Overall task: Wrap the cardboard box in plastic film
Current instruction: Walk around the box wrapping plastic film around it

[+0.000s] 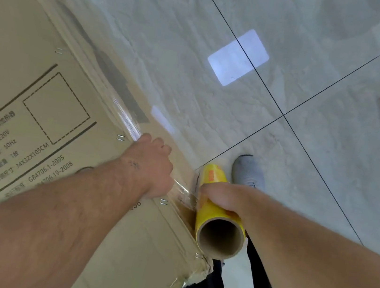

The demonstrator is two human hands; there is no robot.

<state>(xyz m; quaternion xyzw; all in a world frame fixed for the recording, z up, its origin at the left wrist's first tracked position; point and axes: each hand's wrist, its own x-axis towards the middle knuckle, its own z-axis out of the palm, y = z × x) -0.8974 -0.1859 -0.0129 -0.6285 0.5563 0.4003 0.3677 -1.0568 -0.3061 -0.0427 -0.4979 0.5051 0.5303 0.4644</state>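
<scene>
From the head view, the tall cardboard box (49,108) stands on the tiled floor (295,61) at the person's left, and clear plastic film (128,122) already clings along its near edge and lower corner. The left hand (153,165) presses the film against the box edge, fingers curled over it. The right hand (223,197) grips the yellow film roll (216,224) just beside the box. Wrapping appears under way; how many layers remain cannot be told.

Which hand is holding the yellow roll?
The right hand: it grips the yellow roll of plastic film beside the cardboard box. The left hand instead presses on the box's edge.
</scene>
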